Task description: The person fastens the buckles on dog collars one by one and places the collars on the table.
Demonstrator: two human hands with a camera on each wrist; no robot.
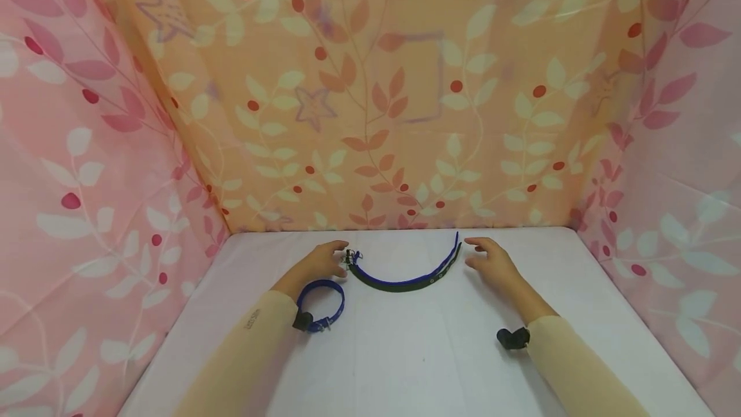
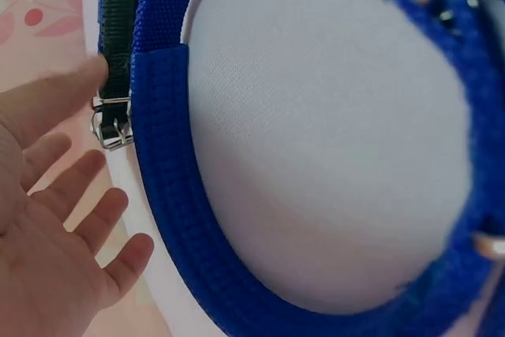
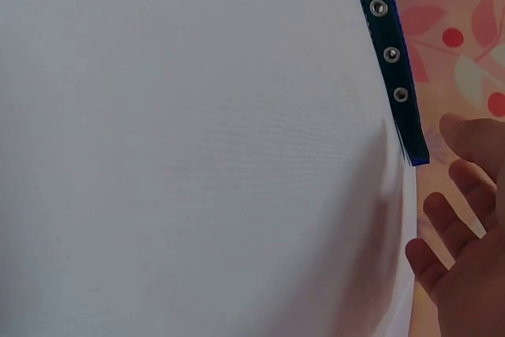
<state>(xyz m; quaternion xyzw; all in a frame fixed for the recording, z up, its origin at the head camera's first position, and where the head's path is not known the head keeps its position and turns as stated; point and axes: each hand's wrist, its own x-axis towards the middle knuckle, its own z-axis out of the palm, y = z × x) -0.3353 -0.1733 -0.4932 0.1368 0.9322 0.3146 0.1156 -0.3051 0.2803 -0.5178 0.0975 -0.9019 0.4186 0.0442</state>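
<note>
Small dark lettering on the person's cream left sleeve is too small to read. Between the left hand and the right hand, a dark green webbing strap lies in a sagging arc, with a bright blue strap along its far edge; whether the two are joined cannot be told. Silver metal buckles sit at the end beside the left hand. Round silver eyelets run in a row toward the tip beside the right hand.

The left hand's fingers are spread, one fingertip at the dark strap's edge near a buckle; whether it presses there cannot be told. The right hand's fingers are apart and slightly bent, just beside the strap tips.

Nearer the person than the left hand, by its wrist, a royal blue collar with woven webbing, a smooth stitched section and silver fittings forms a ring on the white-covered table. Beyond both hands stands orange leaf-printed fabric.
</note>
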